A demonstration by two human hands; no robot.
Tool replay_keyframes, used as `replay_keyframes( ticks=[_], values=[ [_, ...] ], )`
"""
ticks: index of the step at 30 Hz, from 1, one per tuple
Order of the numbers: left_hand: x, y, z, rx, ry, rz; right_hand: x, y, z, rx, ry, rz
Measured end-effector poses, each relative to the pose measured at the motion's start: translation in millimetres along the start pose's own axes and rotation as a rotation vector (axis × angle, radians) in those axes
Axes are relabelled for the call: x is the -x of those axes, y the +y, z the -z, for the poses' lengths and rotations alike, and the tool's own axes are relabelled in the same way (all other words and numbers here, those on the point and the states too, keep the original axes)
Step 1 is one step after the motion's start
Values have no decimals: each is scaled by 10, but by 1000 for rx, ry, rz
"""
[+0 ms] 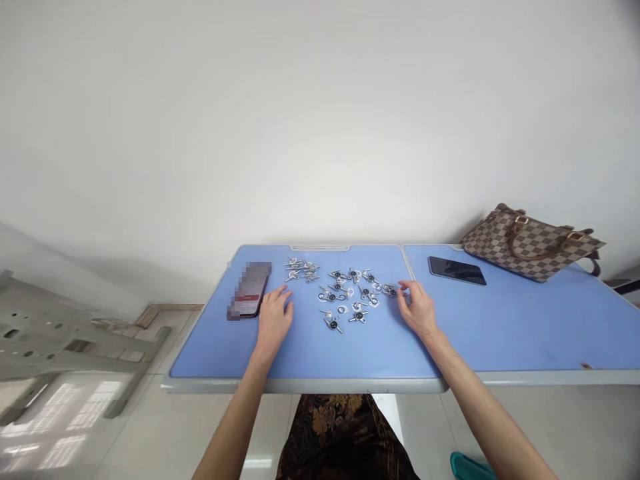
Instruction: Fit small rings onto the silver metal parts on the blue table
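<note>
Flanking shiny metal pieces (359, 315) — bare hands (274, 319) (417, 308)

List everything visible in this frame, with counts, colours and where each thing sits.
blue tabletops: two, blue with grey edges, side by side
small metal pieces: many, exact count unclear, silver and black, on left tabletop
phone: one, dark, left tabletop
tablet: one, black, right tabletop
checkered handbag: one, brown, far end of right tabletop
green object: one, green, floor, lower right
patterned clothing: one, dark and gold, below table edge
left hand: one, on tabletop beside phone
right hand: one, at pieces' right edge
</note>
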State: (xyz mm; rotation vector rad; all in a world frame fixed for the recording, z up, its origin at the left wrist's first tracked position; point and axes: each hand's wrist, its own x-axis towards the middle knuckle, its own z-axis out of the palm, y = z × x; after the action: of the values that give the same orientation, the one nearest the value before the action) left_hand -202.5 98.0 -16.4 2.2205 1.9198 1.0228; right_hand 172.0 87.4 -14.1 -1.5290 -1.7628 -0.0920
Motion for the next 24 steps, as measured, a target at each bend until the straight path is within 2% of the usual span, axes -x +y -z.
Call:
replay_keyframes(
  ticks=[4,7,11,15,17,19,22,24],
  values=[
    [-13,38,-57,-89,0,-7,18,-16,23,-38,36,17],
    [-12,57,-68,-103,-13,6,-12,-139,48,-112,112,84],
    [-29,45,-65,-46,-23,22,-184,-532,17,-237,157,217],
    [-30,19,-46,30,23,11,-450,-943,-164,-346,131,360],
    [-15,15,-24,57,48,-1,-551,-1040,-287,-407,128,325],
    [6,21,4,68,75,-9,-603,-1044,-395,-483,153,230],
    [25,38,44,42,106,-15,-607,-923,-476,-596,237,57],
    [18,47,57,9,108,-14,-597,-816,-468,-623,272,0]
  ],
)
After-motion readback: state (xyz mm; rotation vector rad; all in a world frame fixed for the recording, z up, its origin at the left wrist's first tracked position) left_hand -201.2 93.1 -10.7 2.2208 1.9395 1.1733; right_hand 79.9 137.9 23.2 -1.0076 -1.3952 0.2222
